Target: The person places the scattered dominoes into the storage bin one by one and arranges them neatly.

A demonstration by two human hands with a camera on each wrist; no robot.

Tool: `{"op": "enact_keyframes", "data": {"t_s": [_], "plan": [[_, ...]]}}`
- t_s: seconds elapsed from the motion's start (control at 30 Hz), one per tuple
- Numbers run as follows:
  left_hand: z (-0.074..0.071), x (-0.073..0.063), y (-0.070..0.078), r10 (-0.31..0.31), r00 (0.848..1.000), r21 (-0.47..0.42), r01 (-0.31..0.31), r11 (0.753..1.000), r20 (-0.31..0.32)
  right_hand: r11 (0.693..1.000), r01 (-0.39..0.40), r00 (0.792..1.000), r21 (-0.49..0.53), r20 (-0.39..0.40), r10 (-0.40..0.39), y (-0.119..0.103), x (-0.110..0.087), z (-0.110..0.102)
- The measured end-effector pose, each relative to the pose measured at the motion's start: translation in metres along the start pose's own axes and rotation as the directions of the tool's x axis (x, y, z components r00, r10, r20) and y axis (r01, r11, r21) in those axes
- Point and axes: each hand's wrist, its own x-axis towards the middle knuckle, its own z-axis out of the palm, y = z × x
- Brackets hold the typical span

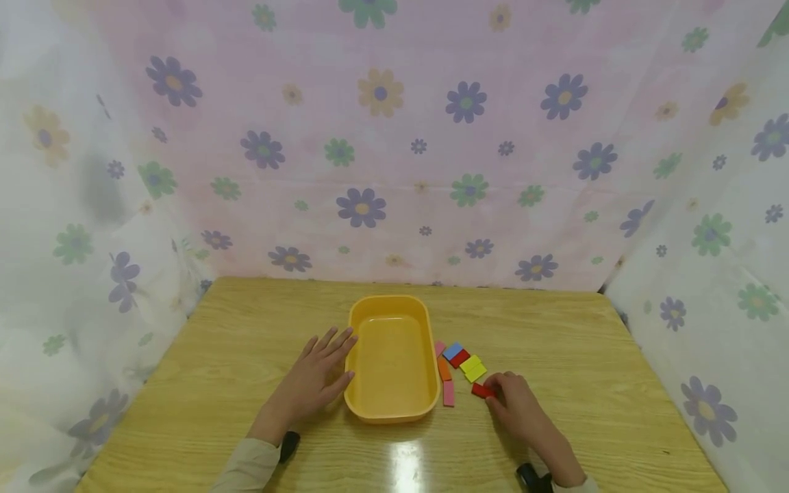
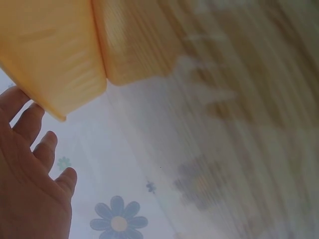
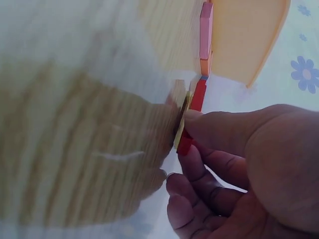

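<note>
Pinching a red block (image 1: 479, 390) — right hand (image 1: 519, 411), long axis roughly left-to-right.

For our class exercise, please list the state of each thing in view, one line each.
Left hand: fingers spread, at the tray's left rim
Right hand: pinching a red block
Yellow tray: upright on the table
Two yellow blocks: lying side by side
Blue block: lying against another red block
Orange block: beside the tray
Pink blocks: beside the tray, apart
</note>
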Motion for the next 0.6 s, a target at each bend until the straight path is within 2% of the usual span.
{"op": "enact_keyframes", "data": {"t_s": [0.4,0.6], "plan": [[0.0014,-0.0021,-0.0005,-0.024,1.0,-0.004,0.024,1.0,0.017,0.993,0.099,0.987,0.069,-0.13,-0.09,0.0006,-0.0077,0.0032],[0.0006,0.0005,-0.0003,-0.021,0.999,-0.001,0.021,1.0,0.028,0.98,0.081,0.985,0.18,-0.165,-0.051,-0.0042,-0.0081,-0.0004]]}}
